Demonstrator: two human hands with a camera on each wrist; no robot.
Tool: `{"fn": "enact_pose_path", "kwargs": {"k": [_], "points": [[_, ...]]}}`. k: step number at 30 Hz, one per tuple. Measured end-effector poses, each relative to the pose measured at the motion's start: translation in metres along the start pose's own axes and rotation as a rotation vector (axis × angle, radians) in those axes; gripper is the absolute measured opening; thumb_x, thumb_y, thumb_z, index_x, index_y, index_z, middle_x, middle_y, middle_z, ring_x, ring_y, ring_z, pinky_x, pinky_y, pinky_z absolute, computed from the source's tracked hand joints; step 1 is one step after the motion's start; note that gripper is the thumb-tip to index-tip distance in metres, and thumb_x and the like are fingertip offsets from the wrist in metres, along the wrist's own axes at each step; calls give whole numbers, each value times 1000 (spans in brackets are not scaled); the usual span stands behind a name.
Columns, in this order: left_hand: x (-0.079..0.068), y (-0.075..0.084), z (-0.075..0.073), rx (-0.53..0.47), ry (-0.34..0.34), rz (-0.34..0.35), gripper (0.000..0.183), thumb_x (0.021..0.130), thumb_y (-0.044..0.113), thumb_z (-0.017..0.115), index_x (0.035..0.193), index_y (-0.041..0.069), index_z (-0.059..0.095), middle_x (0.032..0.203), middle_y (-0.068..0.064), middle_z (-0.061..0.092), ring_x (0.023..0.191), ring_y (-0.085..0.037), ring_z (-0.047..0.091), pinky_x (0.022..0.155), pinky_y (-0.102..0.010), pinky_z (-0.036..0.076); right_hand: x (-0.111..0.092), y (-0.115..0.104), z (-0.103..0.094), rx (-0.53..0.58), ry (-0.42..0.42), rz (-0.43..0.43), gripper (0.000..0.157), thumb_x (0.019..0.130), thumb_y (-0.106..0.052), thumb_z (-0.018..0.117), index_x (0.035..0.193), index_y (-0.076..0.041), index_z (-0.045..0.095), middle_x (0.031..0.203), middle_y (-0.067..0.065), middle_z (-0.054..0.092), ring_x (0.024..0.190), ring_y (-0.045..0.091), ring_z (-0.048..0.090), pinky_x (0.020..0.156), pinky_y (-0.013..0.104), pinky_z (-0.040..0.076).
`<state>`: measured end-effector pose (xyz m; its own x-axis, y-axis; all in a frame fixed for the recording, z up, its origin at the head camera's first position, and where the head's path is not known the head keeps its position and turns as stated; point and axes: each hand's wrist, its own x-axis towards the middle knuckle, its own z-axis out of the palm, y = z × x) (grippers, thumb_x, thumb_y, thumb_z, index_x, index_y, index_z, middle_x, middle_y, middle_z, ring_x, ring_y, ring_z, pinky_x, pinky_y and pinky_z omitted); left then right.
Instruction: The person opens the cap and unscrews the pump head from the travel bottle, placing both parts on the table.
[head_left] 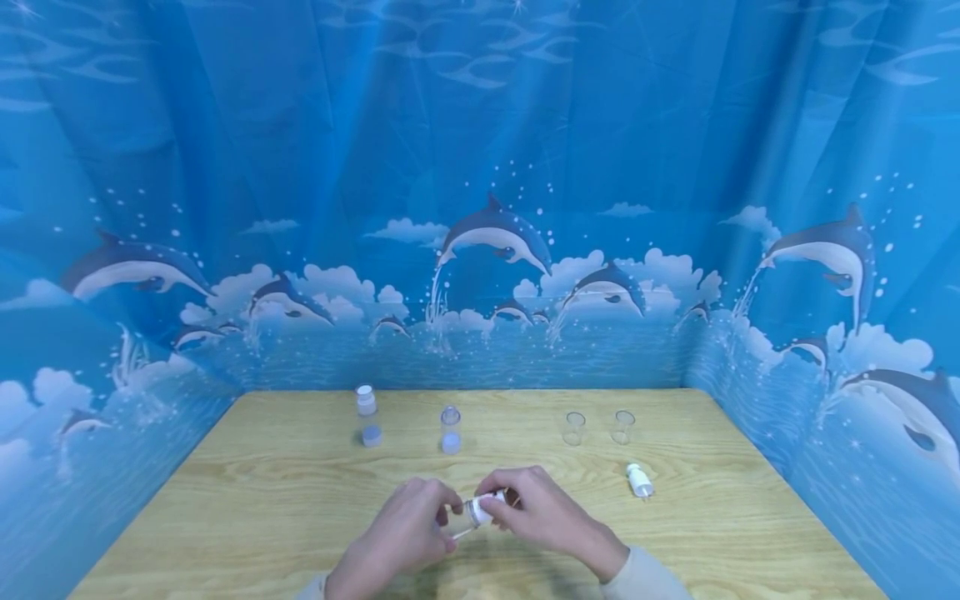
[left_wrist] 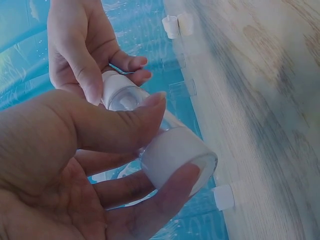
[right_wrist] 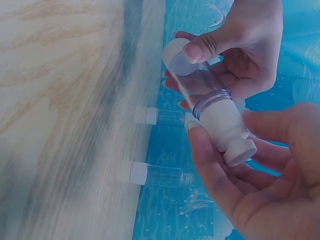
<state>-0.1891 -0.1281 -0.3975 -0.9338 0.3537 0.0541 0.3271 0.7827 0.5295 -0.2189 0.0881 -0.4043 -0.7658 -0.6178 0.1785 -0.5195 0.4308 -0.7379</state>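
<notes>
Both hands hold a clear pump bottle (head_left: pixel 461 522) tilted above the table's near middle. My left hand (head_left: pixel 408 527) grips its transparent body near the white base (left_wrist: pixel 172 156), thumb on one side and fingers on the other. On the opposite end sits a white pump top (right_wrist: pixel 222 127), pinched by the thumb and fingers of my right hand (head_left: pixel 542 510). The pump's collar meets the bottle's rim in the right wrist view; how tightly it is seated cannot be seen. Part of the pump is hidden behind my right fingers in the head view.
Farther back on the left stand a bottle with a white pump top (head_left: pixel 366 403) and a bottle with a bare threaded neck (head_left: pixel 450 427). Two clear caps (head_left: pixel 573 428) (head_left: pixel 623 427) stand back right. A loose white pump top (head_left: pixel 639 480) lies nearer. A dolphin-print curtain (head_left: pixel 480 150) surrounds the table.
</notes>
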Motion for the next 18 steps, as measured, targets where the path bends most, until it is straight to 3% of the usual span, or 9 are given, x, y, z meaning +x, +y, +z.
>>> {"fn": "enact_pose_path", "kwargs": {"k": [8,18], "points": [[2,-1,0,5,-3,5,37,70,6,88,105,9,78,86,-3,74,73,-10,62,63,-26,55,-1,0,0,-35,20,-67,17,93,-6,72,109,-8,74,105,7,77,90,1,68,78,13,58],[2,-2,0,8,12,28,36,69,6,88,103,9,78,84,-3,74,72,-11,62,63,-26,55,-1,-1,1,-21,25,-82,21,89,-1,74,108,-8,73,108,8,77,97,5,69,81,12,57]]}}
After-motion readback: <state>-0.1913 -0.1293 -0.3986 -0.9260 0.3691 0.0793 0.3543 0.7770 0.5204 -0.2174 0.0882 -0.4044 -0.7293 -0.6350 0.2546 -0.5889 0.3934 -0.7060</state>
